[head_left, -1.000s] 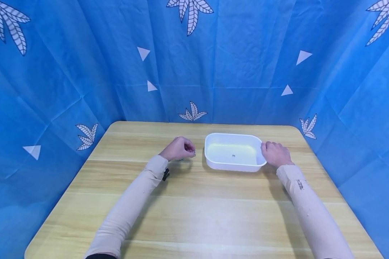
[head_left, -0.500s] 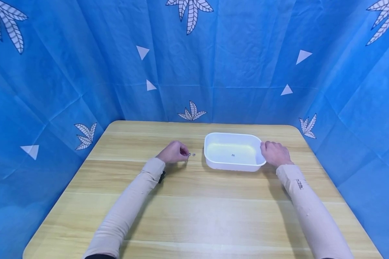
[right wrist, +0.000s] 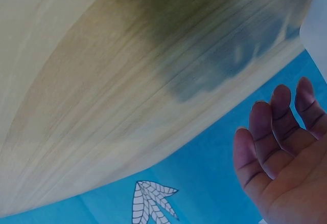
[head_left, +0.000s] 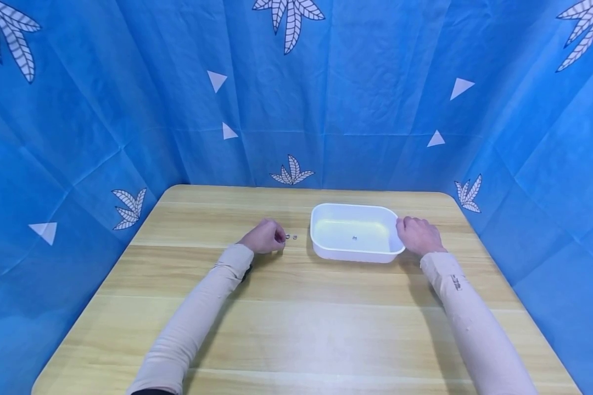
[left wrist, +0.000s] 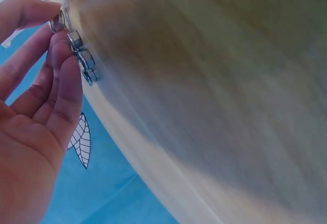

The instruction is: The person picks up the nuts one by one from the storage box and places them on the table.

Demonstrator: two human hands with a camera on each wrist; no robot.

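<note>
My left hand (head_left: pixel 264 236) is low over the table, left of a white plastic tray (head_left: pixel 358 255). In the left wrist view, its thumb and a fingertip pinch a small metal nut (left wrist: pixel 57 22). Several more nuts (left wrist: pixel 86 59) stand in a row beside the fingers. Two nuts (head_left: pixel 295 237) show right of this hand in the head view. My right hand (head_left: pixel 419 235) grips the tray's right end at the rim, its thumb hidden. Its four fingers (right wrist: pixel 261 122) show loosely bent in the right wrist view. Inside the tray lies a small metal piece (head_left: pixel 354 238).
Under everything is a wood-grain table (head_left: pixel 301 329) with rounded corners. A blue curtain (head_left: pixel 375 99) printed with white leaves and triangles hangs behind it and along both sides.
My left hand has drawn back leftward from beside the tray. Two nuts now show on the table to its right. My right hand and the tray have stayed in place.
</note>
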